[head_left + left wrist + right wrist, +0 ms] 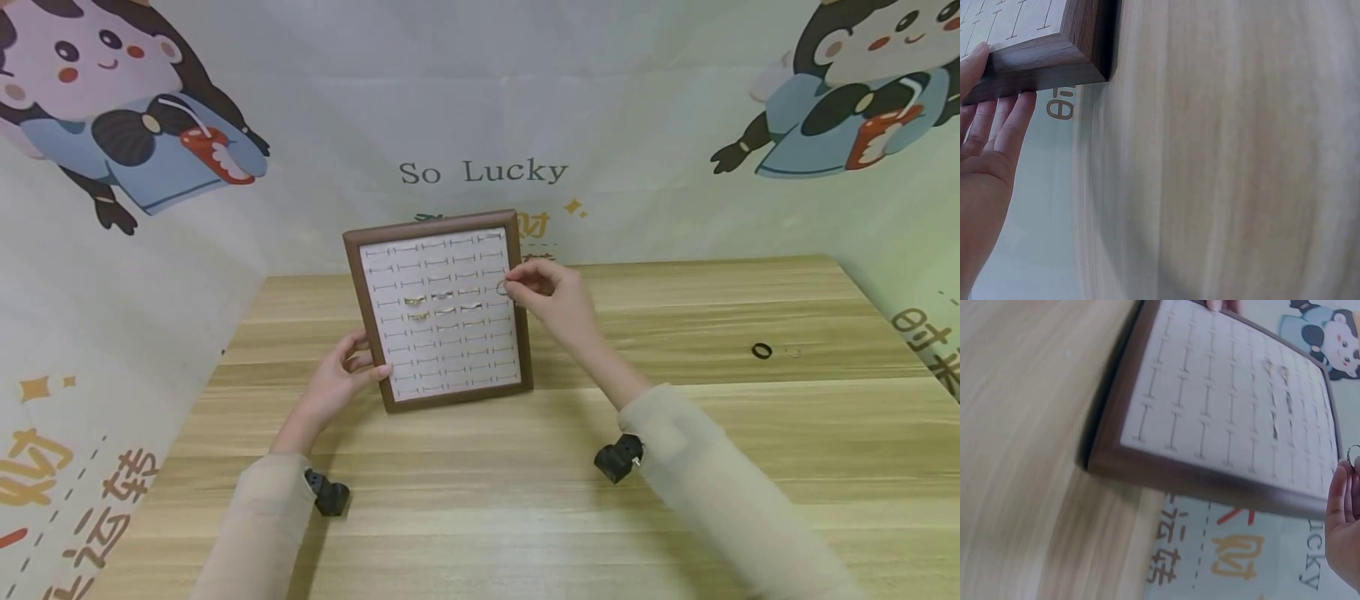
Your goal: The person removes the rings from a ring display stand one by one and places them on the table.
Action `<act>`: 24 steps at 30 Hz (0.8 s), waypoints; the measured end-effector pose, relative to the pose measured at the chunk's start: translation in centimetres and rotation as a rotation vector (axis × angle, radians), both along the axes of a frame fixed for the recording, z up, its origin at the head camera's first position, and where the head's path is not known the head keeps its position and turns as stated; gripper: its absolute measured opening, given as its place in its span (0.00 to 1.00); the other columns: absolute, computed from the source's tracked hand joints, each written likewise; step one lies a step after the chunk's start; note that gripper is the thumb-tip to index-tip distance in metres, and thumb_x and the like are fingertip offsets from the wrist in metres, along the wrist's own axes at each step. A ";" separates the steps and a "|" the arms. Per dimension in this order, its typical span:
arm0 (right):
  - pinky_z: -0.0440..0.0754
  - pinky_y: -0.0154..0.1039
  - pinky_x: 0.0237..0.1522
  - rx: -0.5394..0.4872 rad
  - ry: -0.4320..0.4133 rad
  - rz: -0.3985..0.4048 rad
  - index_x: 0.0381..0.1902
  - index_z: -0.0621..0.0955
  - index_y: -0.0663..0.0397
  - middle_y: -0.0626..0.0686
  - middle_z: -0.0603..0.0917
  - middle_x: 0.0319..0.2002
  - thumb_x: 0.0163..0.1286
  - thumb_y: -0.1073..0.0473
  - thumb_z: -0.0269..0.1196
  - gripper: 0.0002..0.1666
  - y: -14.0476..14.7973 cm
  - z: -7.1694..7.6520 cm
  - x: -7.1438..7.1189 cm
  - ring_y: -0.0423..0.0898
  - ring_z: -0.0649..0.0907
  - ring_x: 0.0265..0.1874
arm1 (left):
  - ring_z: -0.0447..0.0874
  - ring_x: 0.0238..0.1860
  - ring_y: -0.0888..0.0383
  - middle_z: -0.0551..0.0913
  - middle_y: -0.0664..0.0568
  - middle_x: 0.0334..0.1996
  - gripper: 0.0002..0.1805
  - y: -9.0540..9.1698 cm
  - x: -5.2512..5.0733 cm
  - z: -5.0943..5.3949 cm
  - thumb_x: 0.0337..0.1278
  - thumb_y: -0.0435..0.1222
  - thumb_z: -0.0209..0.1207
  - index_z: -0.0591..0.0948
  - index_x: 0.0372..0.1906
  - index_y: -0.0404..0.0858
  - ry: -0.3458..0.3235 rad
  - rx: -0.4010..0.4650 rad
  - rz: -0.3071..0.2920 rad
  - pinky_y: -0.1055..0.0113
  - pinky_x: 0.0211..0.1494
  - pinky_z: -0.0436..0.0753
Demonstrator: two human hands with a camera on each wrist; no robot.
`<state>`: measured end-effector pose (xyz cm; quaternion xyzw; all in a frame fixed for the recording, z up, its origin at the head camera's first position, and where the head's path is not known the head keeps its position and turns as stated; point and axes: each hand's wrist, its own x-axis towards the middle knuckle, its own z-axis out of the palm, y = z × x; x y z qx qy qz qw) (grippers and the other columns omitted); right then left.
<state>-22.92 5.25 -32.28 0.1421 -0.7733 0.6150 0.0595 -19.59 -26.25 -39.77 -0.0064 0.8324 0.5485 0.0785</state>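
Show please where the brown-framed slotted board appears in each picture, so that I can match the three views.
Head: the board is near the middle.
Left wrist: only one corner part shows, at upper left.
Right wrist: its slotted face, turned sideways, spans upper centre to right.
Shared landmark: the left hand at its edge; right wrist shows only fingers, top.

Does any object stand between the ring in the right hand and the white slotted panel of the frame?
Nothing visible does. The right hand pinches the ring near the white panel, at its right side; the left hand holds the frame low on the left.
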 end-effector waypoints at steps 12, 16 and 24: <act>0.87 0.25 0.42 -0.023 -0.063 -0.015 0.52 0.81 0.77 0.40 0.86 0.35 0.76 0.68 0.62 0.14 6.4 0.3 -0.4 0.28 0.85 0.33 | 0.66 0.77 0.35 0.61 0.31 0.78 0.42 0.1 0.0 0.1 0.72 0.31 0.62 0.54 0.82 0.29 -0.007 0.007 0.003 0.44 0.80 0.69; 0.87 0.25 0.43 -0.033 -0.101 -0.026 0.53 0.79 0.78 0.32 0.84 0.31 0.76 0.67 0.62 0.16 8.2 0.3 -0.3 0.28 0.86 0.33 | 0.66 0.77 0.34 0.61 0.31 0.78 0.41 0.1 0.1 0.1 0.72 0.30 0.61 0.54 0.82 0.29 -0.006 0.008 0.005 0.44 0.80 0.69; 0.86 0.22 0.43 0.037 -0.167 -0.078 0.57 0.77 0.77 0.35 0.82 0.35 0.78 0.64 0.61 0.19 12.1 -1.2 -0.5 0.26 0.85 0.33 | 0.67 0.77 0.35 0.63 0.31 0.77 0.40 0.1 0.0 0.0 0.72 0.30 0.61 0.55 0.81 0.30 0.004 0.000 0.006 0.45 0.79 0.70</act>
